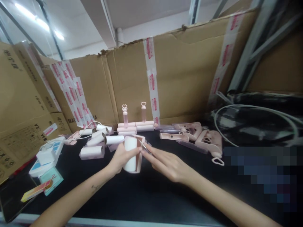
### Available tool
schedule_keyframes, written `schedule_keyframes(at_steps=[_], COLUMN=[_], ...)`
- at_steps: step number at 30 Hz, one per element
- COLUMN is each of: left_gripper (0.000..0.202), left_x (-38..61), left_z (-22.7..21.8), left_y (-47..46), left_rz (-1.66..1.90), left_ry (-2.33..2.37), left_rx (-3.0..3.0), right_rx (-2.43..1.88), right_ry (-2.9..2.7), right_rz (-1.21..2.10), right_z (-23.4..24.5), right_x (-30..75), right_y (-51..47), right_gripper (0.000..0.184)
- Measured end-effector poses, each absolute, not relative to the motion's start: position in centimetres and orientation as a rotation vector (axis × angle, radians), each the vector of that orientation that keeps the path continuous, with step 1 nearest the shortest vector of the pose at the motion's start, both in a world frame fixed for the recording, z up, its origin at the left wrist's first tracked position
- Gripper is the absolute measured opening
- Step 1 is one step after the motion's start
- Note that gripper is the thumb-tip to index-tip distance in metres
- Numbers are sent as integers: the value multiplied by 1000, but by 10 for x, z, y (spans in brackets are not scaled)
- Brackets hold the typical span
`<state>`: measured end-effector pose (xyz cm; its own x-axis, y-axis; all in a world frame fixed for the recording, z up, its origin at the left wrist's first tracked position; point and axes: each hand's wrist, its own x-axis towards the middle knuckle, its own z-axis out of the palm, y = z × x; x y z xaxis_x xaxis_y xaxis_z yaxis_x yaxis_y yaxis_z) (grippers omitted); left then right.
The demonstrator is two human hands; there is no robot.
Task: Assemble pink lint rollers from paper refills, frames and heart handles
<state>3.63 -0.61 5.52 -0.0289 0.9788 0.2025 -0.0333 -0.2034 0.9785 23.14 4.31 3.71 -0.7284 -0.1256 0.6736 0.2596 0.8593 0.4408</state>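
Observation:
My left hand (120, 158) is closed around a lint roller (130, 154), a thick white roll with a pale pink part along its right side, held tilted above the black table. My right hand (170, 164) pinches a slim, shiny metal tool (145, 146); it looks like tweezers, but its exact kind is unclear. The tool's tip points at the roller's pink side, and the right fingertips are close to it. Behind the hands, two pink lint rollers (143, 116) rest with their heart-ended handles upright.
White rolls (94, 152) lie in a group at left. Pink roller handles and covers (208, 142) are piled at right. A power strip (53, 159), a teal card (51, 181) and a white cable (257, 107) lie around. Cardboard (189, 72) walls the back of the black table (151, 198).

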Motion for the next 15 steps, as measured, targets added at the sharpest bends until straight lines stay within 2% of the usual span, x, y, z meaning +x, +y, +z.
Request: schedule_keyframes(at_steps=[3, 6, 11, 15], left_gripper=[34, 27, 21, 23], left_x=[61, 91, 136, 158], left_z=[74, 85, 87, 88], left_y=[24, 61, 113, 132], left_rz=[1409, 1425, 1506, 1516], left_ry=[1014, 951, 992, 1027], left_rx=[1135, 1051, 945, 939], right_rx=[-250, -424, -807, -867], right_ry=[-2197, -2113, -1931, -1727], right_rz=[-734, -705, -197, -37], right_z=[45, 47, 43, 44], right_x=[242, 254, 276, 297], right_y=[58, 78, 122, 145], right_gripper=[58, 44, 31, 28])
